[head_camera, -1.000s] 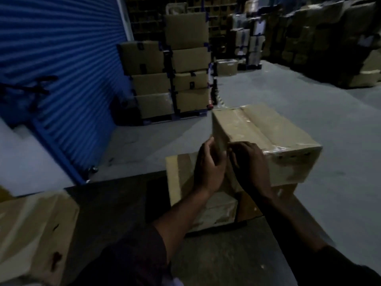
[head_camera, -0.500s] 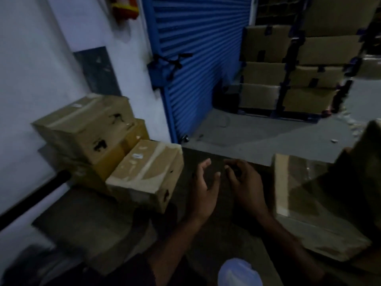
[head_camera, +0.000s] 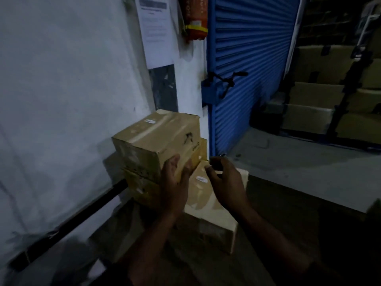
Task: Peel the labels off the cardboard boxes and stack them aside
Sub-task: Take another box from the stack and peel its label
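Two cardboard boxes are stacked against the white wall. The upper box (head_camera: 156,139) carries a small white label (head_camera: 149,121) on its taped top, and the lower box (head_camera: 142,187) sits under it. A third, low box (head_camera: 208,213) lies in front of them with a small white label (head_camera: 201,178) on top. My left hand (head_camera: 175,182) is flat, fingers apart, in the gap between the stack and the low box. My right hand (head_camera: 225,182) hovers over the low box just right of its label, fingers curled and holding nothing.
A blue roller shutter (head_camera: 247,69) with a crank stands right of the wall. A red fire extinguisher (head_camera: 194,19) and a paper notice (head_camera: 156,29) hang above the boxes. More boxes on racks (head_camera: 321,96) stand at the right. A black bar (head_camera: 78,219) runs along the wall's foot.
One second ago both hands were on a taped box out on the floor. They let go, the view swung left, and the hands now reach over the boxes by the wall.
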Tool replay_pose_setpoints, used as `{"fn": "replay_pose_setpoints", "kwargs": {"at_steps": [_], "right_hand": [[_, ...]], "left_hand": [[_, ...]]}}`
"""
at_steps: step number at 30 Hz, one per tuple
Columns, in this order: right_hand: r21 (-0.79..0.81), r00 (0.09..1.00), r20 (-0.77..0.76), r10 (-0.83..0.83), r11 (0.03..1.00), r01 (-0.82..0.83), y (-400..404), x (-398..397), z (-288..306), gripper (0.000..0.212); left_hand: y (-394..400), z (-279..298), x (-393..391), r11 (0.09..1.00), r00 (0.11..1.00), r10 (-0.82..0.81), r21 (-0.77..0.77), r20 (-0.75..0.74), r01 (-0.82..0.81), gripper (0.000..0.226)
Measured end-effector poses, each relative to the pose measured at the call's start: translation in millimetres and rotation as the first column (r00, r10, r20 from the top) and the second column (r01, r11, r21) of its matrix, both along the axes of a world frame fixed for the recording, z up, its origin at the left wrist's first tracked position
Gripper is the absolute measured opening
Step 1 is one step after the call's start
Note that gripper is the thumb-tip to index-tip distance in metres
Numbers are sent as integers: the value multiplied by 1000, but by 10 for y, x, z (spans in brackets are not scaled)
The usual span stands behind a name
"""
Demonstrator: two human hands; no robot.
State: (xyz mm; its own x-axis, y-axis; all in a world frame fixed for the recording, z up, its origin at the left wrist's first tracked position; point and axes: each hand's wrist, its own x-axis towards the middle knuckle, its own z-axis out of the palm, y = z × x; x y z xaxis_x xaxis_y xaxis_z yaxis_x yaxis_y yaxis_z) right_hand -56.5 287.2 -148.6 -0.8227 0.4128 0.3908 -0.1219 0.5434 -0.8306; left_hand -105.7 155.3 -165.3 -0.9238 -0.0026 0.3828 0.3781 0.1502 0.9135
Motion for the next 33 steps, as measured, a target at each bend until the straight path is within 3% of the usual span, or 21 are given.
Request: {"fn": "replay_pose_setpoints", "kwargs": {"at_steps": [4,7,14,19,21,24,27,30,33], "right_hand": [[-35,1000,-8,13,999,-13,-553,-701,110,40],[25,999,-34,15,1000,-15,-879,-1131,103,46],[408,1000,23,-13,913,3,-1159,-1581,-30,32],[238,996,10,-86,968,81,-1207,-1654,-71,26],[165,990,19,-137,978,132,-1211,-1673,-20,34],[-29,978,160,-137,989,143,-1189,-1710,9,53],[-204,970,210,-121,965,165,-1139,-1684,-8,44],[-296,982,168,-81,947,128,-1051,-1555,40,27],[-288,986,161,-41,954,87,-974,-1357,49,34]], "left_hand": [[-585,192,-659,998,998,65,8,-23,-65,40],[-929,287,-1160,987,986,159,-23,-51,-160,40],[-1304,377,-2058,930,970,244,-284,8,-232,58],[-1445,312,-2479,866,959,277,-450,64,-220,75],[-1467,316,-2560,838,954,289,-503,81,-211,77],[-1494,348,-2607,759,947,320,-605,24,-241,66],[-1551,383,-2667,775,921,368,-591,129,-226,63],[-1589,347,-2646,786,925,302,-610,231,-105,73],[-1547,350,-2434,848,929,283,-514,239,-127,72]]}}
